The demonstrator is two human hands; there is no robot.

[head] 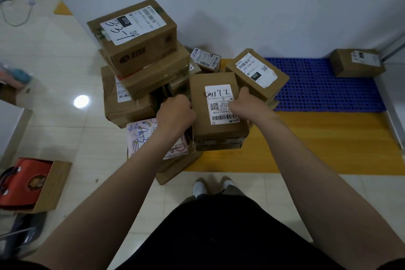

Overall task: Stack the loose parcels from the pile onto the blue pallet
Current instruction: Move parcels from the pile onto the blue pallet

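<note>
A brown cardboard parcel [217,136] with a white shipping label is in the middle, at the right edge of the pile. My left hand [175,112] grips its left side and my right hand [245,101] grips its right side. The pile [140,72] of several brown boxes stands to the left against the wall, with a tall box [133,35] on top and a pink patterned packet [140,138] at its front. The blue perforated pallet [324,92] lies on the floor to the right. One brown parcel [357,62] sits on its far right corner.
A box labelled 032 [256,72] leans just behind my right hand, partly over the pallet's left edge. A yellow mat [317,144] lies in front of the pallet. An open carton with a red item [28,184] sits at the left. My feet [210,185] stand below the parcel.
</note>
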